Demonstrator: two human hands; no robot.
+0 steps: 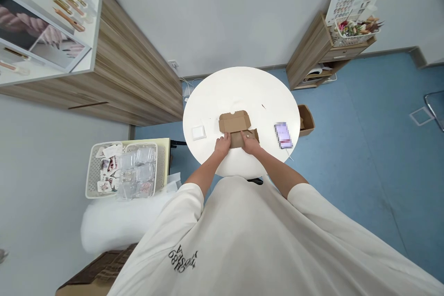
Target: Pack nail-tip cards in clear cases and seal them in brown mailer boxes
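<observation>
A small brown cardboard box (pixel 235 122) lies unfolded on the round white table (pixel 243 81), its wide lid panel with side flaps spread toward the far side. My left hand (pixel 222 143) holds the near left corner, fingertips at the fold line. At the near right side, my right hand (pixel 250 142) grips the box with its fingers over the edge and a side flap; a ring shows on one finger. How the thumbs sit is too small to make out.
On the table a white square item (pixel 199 132) lies left and a phone (pixel 283 135) with a cable lies right. A small dark piece (pixel 263 106) is beyond the box. Baskets of packets (pixel 160 166) stand left; a brown bin (pixel 307 120) is right of the table.
</observation>
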